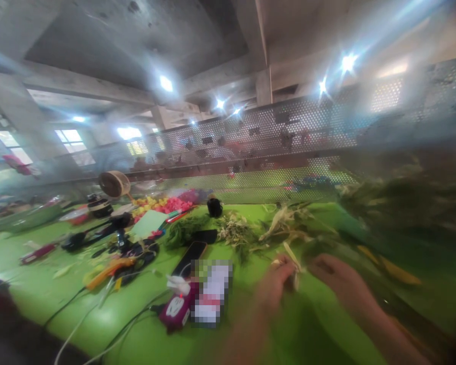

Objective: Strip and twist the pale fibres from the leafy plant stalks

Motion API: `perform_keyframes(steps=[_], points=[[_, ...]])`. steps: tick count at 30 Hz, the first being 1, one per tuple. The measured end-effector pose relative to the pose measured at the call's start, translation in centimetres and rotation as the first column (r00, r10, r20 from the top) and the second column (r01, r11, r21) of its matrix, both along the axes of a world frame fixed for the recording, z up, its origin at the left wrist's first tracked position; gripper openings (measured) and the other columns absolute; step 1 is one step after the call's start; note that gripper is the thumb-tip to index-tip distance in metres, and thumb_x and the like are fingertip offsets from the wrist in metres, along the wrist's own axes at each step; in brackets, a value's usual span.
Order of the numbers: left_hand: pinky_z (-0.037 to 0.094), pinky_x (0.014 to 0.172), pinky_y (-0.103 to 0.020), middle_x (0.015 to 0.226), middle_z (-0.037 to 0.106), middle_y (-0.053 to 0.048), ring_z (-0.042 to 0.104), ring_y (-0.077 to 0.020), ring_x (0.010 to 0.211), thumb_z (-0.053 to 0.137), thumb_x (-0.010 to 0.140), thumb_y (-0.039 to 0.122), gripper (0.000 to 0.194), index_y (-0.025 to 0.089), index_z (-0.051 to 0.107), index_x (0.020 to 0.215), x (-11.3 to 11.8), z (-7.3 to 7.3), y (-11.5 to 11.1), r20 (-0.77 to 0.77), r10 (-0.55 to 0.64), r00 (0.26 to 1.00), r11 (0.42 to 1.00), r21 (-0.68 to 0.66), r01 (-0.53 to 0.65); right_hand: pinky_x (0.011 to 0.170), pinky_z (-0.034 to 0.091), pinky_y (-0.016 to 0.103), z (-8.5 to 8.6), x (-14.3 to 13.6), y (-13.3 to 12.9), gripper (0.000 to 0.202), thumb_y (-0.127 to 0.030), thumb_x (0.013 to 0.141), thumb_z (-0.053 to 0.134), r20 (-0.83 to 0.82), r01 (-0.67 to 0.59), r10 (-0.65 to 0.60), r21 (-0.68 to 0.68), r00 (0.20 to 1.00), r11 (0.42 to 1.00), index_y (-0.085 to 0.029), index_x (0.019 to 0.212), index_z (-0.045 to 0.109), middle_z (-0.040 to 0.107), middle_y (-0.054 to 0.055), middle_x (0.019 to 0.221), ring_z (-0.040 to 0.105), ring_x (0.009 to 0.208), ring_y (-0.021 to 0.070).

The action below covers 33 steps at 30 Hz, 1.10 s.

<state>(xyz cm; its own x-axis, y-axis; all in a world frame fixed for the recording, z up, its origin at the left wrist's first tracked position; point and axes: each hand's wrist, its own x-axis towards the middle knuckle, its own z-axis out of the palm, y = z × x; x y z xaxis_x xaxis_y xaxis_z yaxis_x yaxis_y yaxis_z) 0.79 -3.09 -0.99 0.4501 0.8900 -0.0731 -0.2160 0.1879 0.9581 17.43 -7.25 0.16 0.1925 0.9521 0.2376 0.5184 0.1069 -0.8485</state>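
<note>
My left hand (278, 279) is closed around a pale, thin stem-like strip (291, 256), which sticks up past the fingers and also shows below them. Just to the right, my right hand (332, 271) is curled with its fingertips pressed together close to the strip; what they pinch, if anything, is lost in the blur. Beyond both hands lies a loose pile of pale green leafy stems (287, 223). To its left is a heap of small pale sprigs (235, 228), beside darker green foliage (184, 230).
A purple power strip (177, 309) with cables, a phone with a lit screen (213, 294) and a dark phone (190, 257) lie left of my hands. Further left is an orange-handled glue gun (110, 272). A perforated panel (251, 147) runs behind the green table (137, 334). Dark greenery (410, 218) stands at right.
</note>
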Motion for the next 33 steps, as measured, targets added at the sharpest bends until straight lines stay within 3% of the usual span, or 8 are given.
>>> perform_keyframes(steps=[4, 6, 9, 11, 15, 19, 27, 33], points=[[0.031, 0.057, -0.021, 0.064, 0.050, 0.004, 0.041, -0.0084, 0.056, 0.065, 0.072, 0.051, 0.037, 0.018, 0.054, 0.085, 0.1, -0.1, -0.1, 0.007, 0.004, 1.000, 1.000, -0.031, -0.004, 0.062, 0.044, 0.028, -0.4, 0.6, 0.3, 0.029, -0.049, 0.083, 0.052, 0.096, 0.001, -0.004, 0.033, 0.995, 0.999, -0.024, 0.075, 0.064, 0.069, 0.001, 0.074, 0.062, 0.070, 0.0197], [0.030, 0.055, -0.021, 0.062, 0.049, 0.005, 0.040, -0.0084, 0.054, 0.063, 0.073, 0.053, 0.039, 0.019, 0.053, 0.087, 0.2, -0.4, -0.1, 0.039, 0.008, 0.999, 1.000, -0.022, -0.007, 0.069, 0.046, 0.031, -0.7, 0.8, 0.5, 0.025, -0.047, 0.082, 0.055, 0.173, 0.020, -0.048, 0.160, 0.984, 0.987, -0.024, 0.083, 0.066, 0.070, 0.003, 0.083, 0.063, 0.078, 0.0220], [0.031, 0.054, -0.021, 0.063, 0.050, 0.004, 0.040, -0.0085, 0.053, 0.059, 0.075, 0.057, 0.041, 0.018, 0.050, 0.087, 0.3, -0.8, 0.3, 0.037, 0.039, 0.999, 0.999, 0.016, -0.040, 0.082, 0.045, 0.039, -0.8, 0.5, 0.5, 0.023, -0.040, 0.078, 0.063, 0.313, 0.028, -0.185, 0.446, 0.932, 0.894, -0.026, 0.095, 0.067, 0.069, 0.006, 0.098, 0.060, 0.093, 0.0261], [0.033, 0.055, -0.022, 0.066, 0.052, 0.003, 0.042, -0.0085, 0.055, 0.059, 0.076, 0.056, 0.041, 0.018, 0.049, 0.085, 0.5, -0.9, 0.5, 0.047, 0.056, 0.997, 0.998, 0.022, -0.058, 0.082, 0.045, 0.040, -0.8, -0.2, 0.2, 0.020, -0.034, 0.077, 0.065, 0.412, -0.051, -0.201, 0.524, 0.889, 0.850, -0.029, 0.096, 0.068, 0.068, 0.006, 0.099, 0.060, 0.095, 0.0262], [0.035, 0.058, -0.021, 0.071, 0.051, 0.002, 0.045, -0.0087, 0.061, 0.068, 0.069, 0.052, 0.041, 0.017, 0.050, 0.082, 1.0, -1.2, 0.6, 0.125, 0.069, 0.990, 0.998, -0.014, -0.068, 0.075, 0.046, 0.037, -0.8, -1.8, -0.4, 0.018, -0.026, 0.080, 0.063, 0.548, -0.232, -0.055, 0.441, 0.835, 0.867, -0.031, 0.097, 0.068, 0.070, 0.005, 0.096, 0.061, 0.089, 0.0234], [0.033, 0.054, -0.021, 0.068, 0.050, 0.002, 0.043, -0.0081, 0.058, 0.066, 0.068, 0.057, 0.045, 0.016, 0.053, 0.083, 0.9, -1.3, 0.4, 0.062, 0.079, 0.995, 0.994, -0.081, -0.073, 0.072, 0.045, 0.035, -1.1, -1.9, -0.3, 0.009, -0.030, 0.084, 0.060, 0.565, -0.262, -0.013, 0.404, 0.825, 0.877, -0.029, 0.085, 0.069, 0.071, 0.003, 0.088, 0.062, 0.082, 0.0214], [0.025, 0.049, -0.019, 0.064, 0.046, 0.004, 0.034, -0.0056, 0.051, 0.069, 0.065, 0.055, 0.044, 0.017, 0.053, 0.082, 0.4, -0.9, 0.3, -0.007, 0.071, 0.997, 0.992, -0.105, -0.071, 0.071, 0.045, 0.035, -1.9, -1.6, 0.3, 0.011, -0.031, 0.086, 0.055, 0.382, -0.176, 0.015, 0.391, 0.924, 0.904, -0.026, 0.081, 0.064, 0.068, 0.003, 0.082, 0.061, 0.079, 0.0217], [0.024, 0.048, -0.020, 0.059, 0.044, 0.005, 0.032, -0.0061, 0.049, 0.071, 0.064, 0.054, 0.044, 0.016, 0.055, 0.079, 0.6, -0.8, 0.3, 0.008, 0.143, 0.990, 0.977, -0.163, -0.139, 0.062, 0.047, 0.031, -2.0, -2.1, 0.3, 0.017, -0.037, 0.084, 0.052, 0.074, -0.022, 0.002, 0.261, 0.997, 0.965, -0.024, 0.076, 0.060, 0.065, 0.002, 0.074, 0.061, 0.071, 0.0205]])
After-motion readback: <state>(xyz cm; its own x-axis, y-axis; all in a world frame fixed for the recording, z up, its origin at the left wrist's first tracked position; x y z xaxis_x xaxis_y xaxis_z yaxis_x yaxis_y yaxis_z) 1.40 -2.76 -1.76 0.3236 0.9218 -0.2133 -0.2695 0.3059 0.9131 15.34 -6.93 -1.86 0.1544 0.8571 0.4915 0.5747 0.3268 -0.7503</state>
